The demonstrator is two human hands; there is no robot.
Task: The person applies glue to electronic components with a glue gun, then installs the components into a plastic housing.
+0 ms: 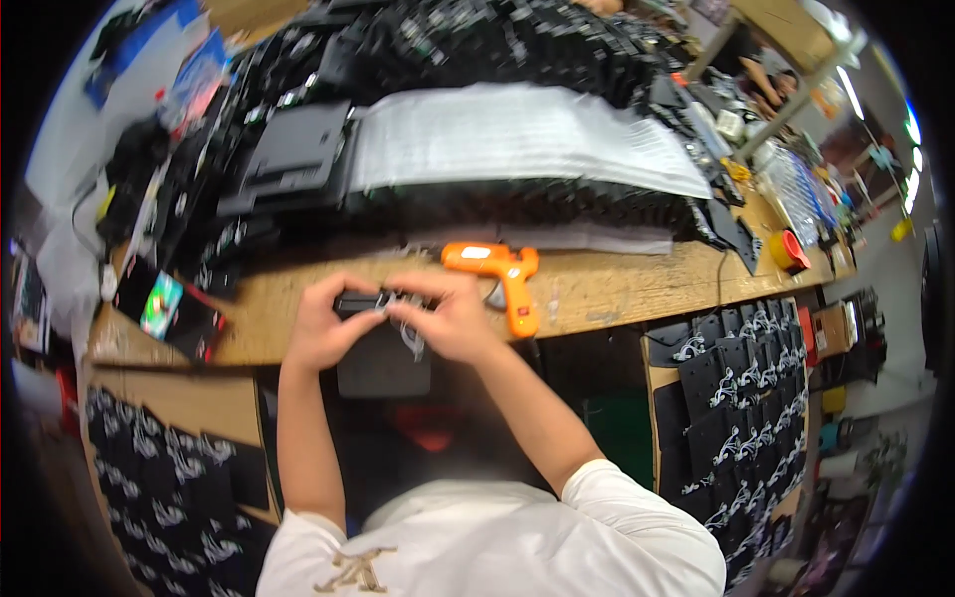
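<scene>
Both hands meet at the table's front edge over a dark flat panel that hangs below them. My left hand curls round the left side of its upper edge, thumb and fingers closed on it. My right hand is pinched at the upper right of the panel, on thin white wires that dangle in a small loop. The fingertips hide where the wires join the panel. Just beyond my right hand an orange glue gun lies on the wooden table.
Black parts are heaped along the back, with white foam sheets across them. A lit phone lies at left, a roll of tape at right. Boards of wired black panels stand lower left and lower right.
</scene>
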